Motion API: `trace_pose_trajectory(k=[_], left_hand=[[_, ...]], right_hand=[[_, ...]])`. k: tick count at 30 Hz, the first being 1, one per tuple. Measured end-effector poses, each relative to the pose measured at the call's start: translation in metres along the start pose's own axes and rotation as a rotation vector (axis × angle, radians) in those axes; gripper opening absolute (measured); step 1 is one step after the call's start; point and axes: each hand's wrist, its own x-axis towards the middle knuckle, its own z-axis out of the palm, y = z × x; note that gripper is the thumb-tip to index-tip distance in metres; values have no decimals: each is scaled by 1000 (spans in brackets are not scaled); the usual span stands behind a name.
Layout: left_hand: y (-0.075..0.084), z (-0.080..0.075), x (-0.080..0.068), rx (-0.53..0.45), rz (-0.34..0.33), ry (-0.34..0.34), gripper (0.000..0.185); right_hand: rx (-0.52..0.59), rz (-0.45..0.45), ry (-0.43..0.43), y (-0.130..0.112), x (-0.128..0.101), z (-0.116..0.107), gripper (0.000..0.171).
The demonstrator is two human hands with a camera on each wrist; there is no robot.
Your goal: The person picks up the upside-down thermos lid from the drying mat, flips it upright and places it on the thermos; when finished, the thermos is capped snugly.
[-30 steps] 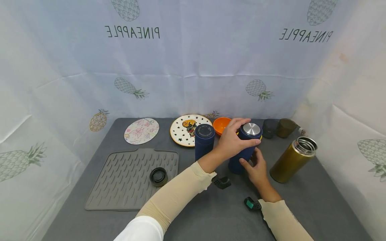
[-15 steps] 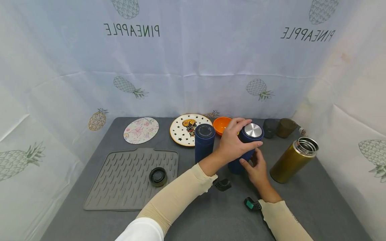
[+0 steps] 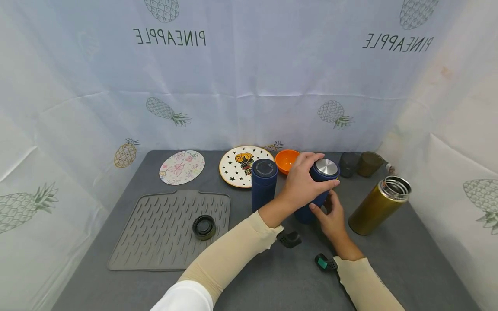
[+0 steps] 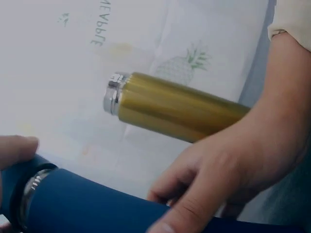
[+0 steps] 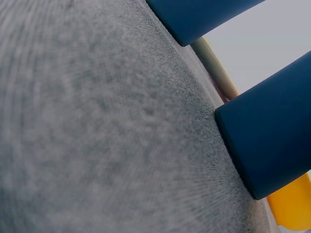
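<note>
Head view: A person's left hand grips the lid of a navy flask, just off three o'clock from center, while the right hand pinches the body lower down, thumb and fingers on opposite sides. The hands hide much of the flask. A second navy flask, at nine o'clock from it, is partly covered by the left forearm and itself blocks part of a star-patterned plate; a gold flask leans between three and four o'clock.

Left wrist view: A steel band shows between lid and body. The left hand is cropped at nine o'clock; the right thumb is cut off at six.

Right wrist view: Two navy bases are cropped toward one and three o'clock; which one is gripped cannot be told. A yellow object, cropped at four o'clock, defies identification.
</note>
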Motion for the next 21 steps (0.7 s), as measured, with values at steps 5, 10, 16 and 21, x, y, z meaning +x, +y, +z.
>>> trace_pose_trajectory(k=[5,10,16,21], left_hand=[[-8,4,-2,-61,18,5,68],[-17,8,-4,-152,43,19,69],[-19,6,-6,-236,21,-11,77],[-21,7,-10,-315,-10,-3,75]], right_hand=[[-8,-4,-1,-1,0,0,57],[-19,-2,-9,-1,1,-1,57],[-24,-8,2,-1,1,-1,57],[-17,-1,-2,-1,1,0,56]])
